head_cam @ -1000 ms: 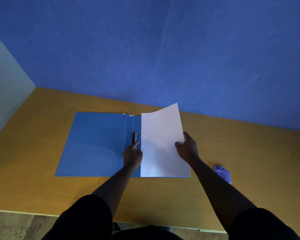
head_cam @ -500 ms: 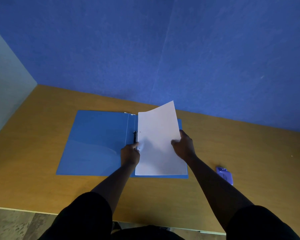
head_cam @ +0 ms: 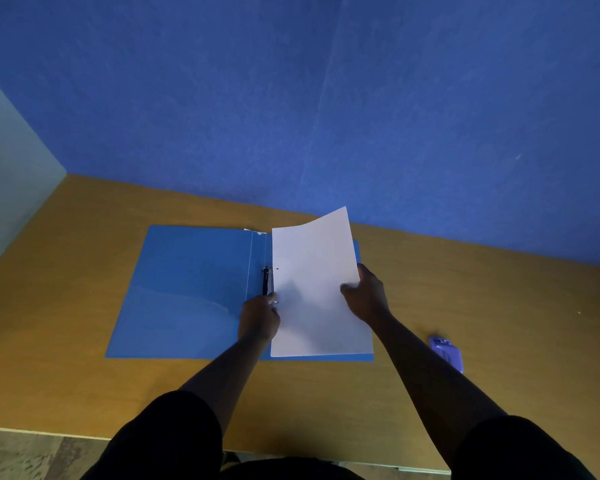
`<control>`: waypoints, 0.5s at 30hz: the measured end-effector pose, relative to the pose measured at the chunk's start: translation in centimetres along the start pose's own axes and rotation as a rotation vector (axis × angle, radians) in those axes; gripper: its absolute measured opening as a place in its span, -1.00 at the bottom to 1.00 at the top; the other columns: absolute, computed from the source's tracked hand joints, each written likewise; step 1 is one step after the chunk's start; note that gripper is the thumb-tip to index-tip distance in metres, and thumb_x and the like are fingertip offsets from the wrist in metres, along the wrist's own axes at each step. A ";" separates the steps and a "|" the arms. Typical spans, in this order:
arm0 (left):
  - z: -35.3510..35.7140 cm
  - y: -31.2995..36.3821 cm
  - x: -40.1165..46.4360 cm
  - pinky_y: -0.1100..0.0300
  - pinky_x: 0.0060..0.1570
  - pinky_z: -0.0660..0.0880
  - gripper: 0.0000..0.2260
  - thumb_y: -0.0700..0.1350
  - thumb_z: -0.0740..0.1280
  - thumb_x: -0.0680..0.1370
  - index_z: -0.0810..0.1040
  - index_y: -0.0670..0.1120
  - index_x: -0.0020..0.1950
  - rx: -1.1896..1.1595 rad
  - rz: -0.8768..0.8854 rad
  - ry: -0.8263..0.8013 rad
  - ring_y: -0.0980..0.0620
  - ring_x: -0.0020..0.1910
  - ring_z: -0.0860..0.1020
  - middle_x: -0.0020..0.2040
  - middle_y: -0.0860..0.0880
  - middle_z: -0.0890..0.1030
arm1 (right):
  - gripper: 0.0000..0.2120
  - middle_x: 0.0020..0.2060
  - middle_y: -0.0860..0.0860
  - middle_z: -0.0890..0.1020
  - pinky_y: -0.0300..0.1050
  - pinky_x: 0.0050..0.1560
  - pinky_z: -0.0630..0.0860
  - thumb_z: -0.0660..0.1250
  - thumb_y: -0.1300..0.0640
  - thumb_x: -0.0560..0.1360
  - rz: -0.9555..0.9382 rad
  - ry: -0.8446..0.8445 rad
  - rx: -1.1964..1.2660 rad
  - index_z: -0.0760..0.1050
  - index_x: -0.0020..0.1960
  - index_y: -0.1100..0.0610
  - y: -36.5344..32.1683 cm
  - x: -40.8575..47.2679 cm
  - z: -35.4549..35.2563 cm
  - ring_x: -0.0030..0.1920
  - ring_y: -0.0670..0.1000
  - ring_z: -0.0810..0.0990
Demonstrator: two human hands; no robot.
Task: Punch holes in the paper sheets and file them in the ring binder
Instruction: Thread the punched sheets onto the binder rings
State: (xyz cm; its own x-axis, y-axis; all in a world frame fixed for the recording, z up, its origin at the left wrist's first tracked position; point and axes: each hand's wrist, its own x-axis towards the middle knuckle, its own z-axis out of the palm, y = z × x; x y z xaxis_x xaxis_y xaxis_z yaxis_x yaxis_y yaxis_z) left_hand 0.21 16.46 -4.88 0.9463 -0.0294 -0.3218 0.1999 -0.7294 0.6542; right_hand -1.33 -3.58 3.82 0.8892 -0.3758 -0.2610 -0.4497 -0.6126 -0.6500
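a blue wall fills the upper part of the view, and a paler wall stands at the left edge. below them lies a wooden table, with a strip of grey floor showing in front of its near edge.

a blue ring binder lies open and flat on the table, its left cover bare and its right cover almost wholly hidden. a dark ring mechanism runs along the spine. over the right cover is a white paper sheet, near edge down on the binder, far right corner lifted and curled toward the wall. one punched hole shows near its left edge, just beside the mechanism; the second hole's place is at the left hand's fingertips and cannot be made out clearly.

two bare forearms reach in from dark sleeves at the bottom. the right hand grips the sheet's right edge, thumb on top of the paper, the other fingers curled behind it. the left hand is at the spine, fingers bunched narrowly at the near end of the mechanism and the sheet's left edge; whether they pinch the paper or a ring cannot be told.

a small purple hole punch sits on the table right of the binder, apart from it, partly hidden by the right forearm.
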 end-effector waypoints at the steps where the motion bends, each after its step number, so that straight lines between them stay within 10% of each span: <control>1: -0.2 0.2 -0.2 0.18 -0.17 0.53 -0.75 -0.23 0.20 0.55 0.63 -0.09 0.12 0.032 0.000 0.039 -0.08 -0.04 0.63 0.05 -0.11 0.66 | -0.65 0.22 0.08 0.59 -0.19 -0.04 0.48 0.31 0.22 0.53 0.002 0.000 0.003 0.42 0.31 0.17 0.0 0.1 0.1 0.17 0.10 0.59; 15: -0.1 1.2 3.3 -0.10 0.33 0.18 -0.57 -0.14 0.18 0.59 0.27 -0.01 0.47 0.512 0.284 -0.015 0.00 0.53 0.14 0.56 -0.03 0.18 | -0.67 0.18 0.07 0.59 -0.17 -0.03 0.48 0.32 0.21 0.52 0.020 -0.017 0.015 0.41 0.28 0.16 0.3 1.2 1.0 0.16 0.11 0.59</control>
State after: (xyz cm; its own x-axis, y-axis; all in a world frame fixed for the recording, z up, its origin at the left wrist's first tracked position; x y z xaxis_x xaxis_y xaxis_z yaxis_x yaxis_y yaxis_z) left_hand 3.58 15.56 -5.03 0.9406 -0.2786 -0.1943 -0.2124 -0.9289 0.3034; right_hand -0.28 -3.51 2.63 0.8814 -0.3757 -0.2864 -0.4663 -0.5943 -0.6553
